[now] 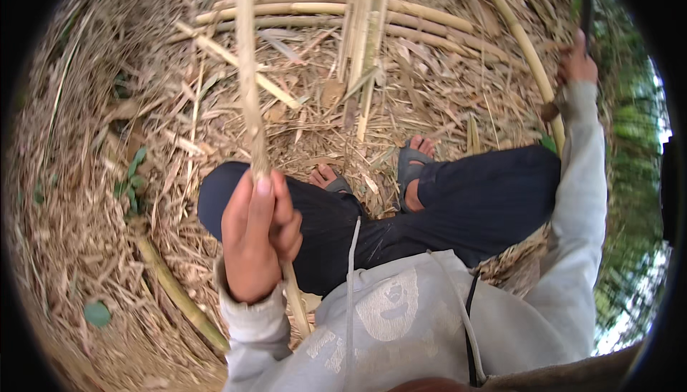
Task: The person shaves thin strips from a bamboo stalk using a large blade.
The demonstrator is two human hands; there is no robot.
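My left hand (259, 231) is closed round a slim, pale bamboo stick (247, 70). The stick runs from the top of the view down through my fist, and its lower end comes out below, beside my grey sleeve. Far out to the right, my right hand (577, 66) grips what looks like a machete (587, 9), its dark, narrow blade pointing up and away. Most of its handle is hidden by my fingers. Split bamboo strips (366, 27) lie in a bundle ahead of my feet, between my two hands.
Several long bamboo poles (308, 8) lie across the ground at the front. Another pole (519, 31) curves down the right side, near my right hand. A thicker piece (179, 288) lies at left. Dry leaves and shavings (300, 127) surround my sandalled feet; green plants (630, 177) stand at right.
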